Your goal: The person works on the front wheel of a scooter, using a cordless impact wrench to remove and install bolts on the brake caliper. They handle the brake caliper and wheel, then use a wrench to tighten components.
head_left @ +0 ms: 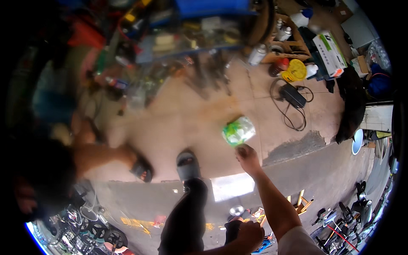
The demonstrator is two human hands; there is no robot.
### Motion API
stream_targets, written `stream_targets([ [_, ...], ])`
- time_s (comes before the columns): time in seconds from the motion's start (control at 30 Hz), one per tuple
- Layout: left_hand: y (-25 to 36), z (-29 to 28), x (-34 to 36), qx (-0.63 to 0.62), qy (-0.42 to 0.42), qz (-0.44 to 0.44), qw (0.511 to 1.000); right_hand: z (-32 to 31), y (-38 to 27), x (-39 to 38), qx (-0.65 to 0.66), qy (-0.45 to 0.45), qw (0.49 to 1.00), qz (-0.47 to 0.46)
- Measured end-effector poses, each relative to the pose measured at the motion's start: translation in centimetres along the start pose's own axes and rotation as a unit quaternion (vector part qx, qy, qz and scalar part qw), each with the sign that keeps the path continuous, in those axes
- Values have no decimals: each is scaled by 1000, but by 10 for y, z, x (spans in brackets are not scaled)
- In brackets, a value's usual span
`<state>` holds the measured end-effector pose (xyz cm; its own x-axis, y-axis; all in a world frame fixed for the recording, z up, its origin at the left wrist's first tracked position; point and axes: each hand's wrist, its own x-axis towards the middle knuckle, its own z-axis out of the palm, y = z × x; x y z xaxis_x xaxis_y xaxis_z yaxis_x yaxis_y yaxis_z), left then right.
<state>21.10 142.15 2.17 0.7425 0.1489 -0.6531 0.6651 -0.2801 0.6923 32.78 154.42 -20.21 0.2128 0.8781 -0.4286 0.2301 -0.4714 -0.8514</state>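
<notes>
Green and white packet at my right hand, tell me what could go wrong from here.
The packet meets your right hand only near one edge, and how firm the grip is can't be seen, so it might slip if lifted. Off to the right, the black adapter with its looped cord could catch someone's step.

Beige tiled floor (178, 127); on it black power adapter (292, 95), looped cable (290, 127), yellow tub (295, 70), cardboard box (301, 47).
</notes>
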Motion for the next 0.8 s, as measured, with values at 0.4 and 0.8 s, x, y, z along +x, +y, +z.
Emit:
stream_targets([
  [0.4, -99, -162, -58, 67, -9, 13, 998, 155, 0, 188, -7, 4, 989, 149],
  [0.8, -443, -266, -137, 63, -169, -242, 953, 179, -25, 243, -298, 97, 950, -6],
])
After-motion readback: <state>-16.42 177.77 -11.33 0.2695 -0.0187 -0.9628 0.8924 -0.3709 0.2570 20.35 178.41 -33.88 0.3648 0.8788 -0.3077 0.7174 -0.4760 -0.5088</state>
